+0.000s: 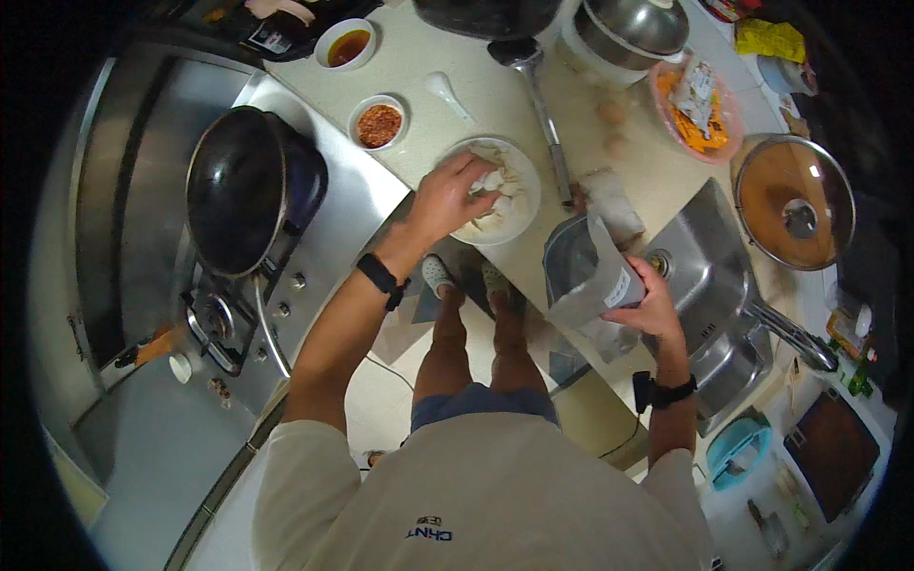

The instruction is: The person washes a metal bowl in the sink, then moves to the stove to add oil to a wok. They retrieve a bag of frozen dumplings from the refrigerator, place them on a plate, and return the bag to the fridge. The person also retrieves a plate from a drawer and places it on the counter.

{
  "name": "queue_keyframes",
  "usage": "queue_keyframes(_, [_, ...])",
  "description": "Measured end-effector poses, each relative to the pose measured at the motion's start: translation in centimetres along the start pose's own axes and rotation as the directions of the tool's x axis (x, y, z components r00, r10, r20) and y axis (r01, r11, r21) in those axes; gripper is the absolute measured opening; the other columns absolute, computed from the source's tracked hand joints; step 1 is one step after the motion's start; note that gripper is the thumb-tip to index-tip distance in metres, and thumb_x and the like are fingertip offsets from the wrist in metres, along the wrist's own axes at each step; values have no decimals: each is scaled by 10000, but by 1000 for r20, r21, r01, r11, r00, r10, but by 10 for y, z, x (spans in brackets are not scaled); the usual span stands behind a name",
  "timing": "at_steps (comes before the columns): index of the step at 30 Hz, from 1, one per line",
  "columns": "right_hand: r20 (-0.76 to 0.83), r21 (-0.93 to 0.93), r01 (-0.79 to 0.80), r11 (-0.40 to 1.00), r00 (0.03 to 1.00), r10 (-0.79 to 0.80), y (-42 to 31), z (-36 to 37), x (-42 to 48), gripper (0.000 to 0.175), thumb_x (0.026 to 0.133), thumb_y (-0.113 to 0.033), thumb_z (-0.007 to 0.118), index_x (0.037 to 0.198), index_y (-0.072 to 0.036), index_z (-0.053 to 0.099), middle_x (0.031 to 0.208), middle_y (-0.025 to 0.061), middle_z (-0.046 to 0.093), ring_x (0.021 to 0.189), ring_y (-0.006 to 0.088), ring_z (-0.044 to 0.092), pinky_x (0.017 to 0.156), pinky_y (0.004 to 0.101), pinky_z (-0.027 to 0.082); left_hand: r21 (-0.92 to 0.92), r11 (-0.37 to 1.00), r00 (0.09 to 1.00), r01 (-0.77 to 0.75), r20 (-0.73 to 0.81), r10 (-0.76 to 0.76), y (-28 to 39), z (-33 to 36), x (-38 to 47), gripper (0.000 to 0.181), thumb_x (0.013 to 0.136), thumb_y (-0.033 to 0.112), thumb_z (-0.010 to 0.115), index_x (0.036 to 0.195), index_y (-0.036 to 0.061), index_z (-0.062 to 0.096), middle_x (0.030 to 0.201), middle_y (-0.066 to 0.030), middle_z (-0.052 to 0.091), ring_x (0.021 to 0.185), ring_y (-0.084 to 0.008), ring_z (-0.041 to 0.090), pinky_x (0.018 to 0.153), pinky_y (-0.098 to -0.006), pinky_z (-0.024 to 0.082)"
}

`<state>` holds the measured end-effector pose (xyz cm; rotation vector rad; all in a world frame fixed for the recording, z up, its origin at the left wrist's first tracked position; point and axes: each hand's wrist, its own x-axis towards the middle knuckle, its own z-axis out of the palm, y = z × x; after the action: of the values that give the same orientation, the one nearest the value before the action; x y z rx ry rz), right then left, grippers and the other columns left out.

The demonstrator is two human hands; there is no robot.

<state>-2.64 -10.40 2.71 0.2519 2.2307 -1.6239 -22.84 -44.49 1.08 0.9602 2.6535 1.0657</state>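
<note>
My left hand (pixel 444 196) reaches into a white bowl (pixel 527 207) of pale, whitish food pieces (pixel 503 207). Its thumb and fingers curl about some white pieces; whether they grip one or only touch it cannot be told. At the counter edge near the sink, my right hand (pixel 648 303) grips a translucent plastic bag (pixel 596 285) by its side. The bag gapes towards the bowl and bears a white label with writing. Dark grey shows inside its mouth, but its contents are unclear.
A wok (pixel 235 193) rests on the stove at left. Beyond the bowl lie a dish of chilli flakes (pixel 379 126), a sauce dish (pixel 348 48), a white spoon (pixel 448 96) and a metal ladle (pixel 544 114). Right are a steel sink (pixel 707 285), glass lid (pixel 792 203) and pink basket (pixel 728 146).
</note>
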Motion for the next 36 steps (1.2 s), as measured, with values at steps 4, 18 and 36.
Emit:
queue_keyframes(4, [-102, 288, 191, 938, 980, -169, -2, 6, -14, 838, 574, -154, 936, 1305, -7, 552, 1232, 62, 624, 1113, 170, 586, 977, 344, 466, 81, 982, 977, -172, -117, 181, 13, 6, -3, 504, 772, 230, 775, 1233, 103, 615, 1303, -124, 552, 1180, -343, 531, 977, -455, 433])
queue_keyframes(18, [109, 523, 255, 813, 927, -360, -60, 29, 14, 764, 734, -275, 848, 1362, 11, 522, 1309, 99, 586, 1151, 145, 556, 949, 312, 469, -844, -76, 847, 531, 525, 88, 125, 117, -91, 968, 815, 328, 791, 1546, 45, 224, 1543, -124, 345, 1435, -258, 324, 1137, -462, 320])
queue_keyframes(36, [-578, 450, 106, 887, 791, 199, -25, 82, -37, 396, 780, -8, 792, 1140, 14, 626, 1069, 69, 679, 934, 139, 632, 837, 296, 517, -939, -254, 628, 232, 344, -698, 170, 133, -59, 320, 992, 302, 621, 1159, 29, 633, 973, 15, 652, 849, -73, 584, 744, -244, 477])
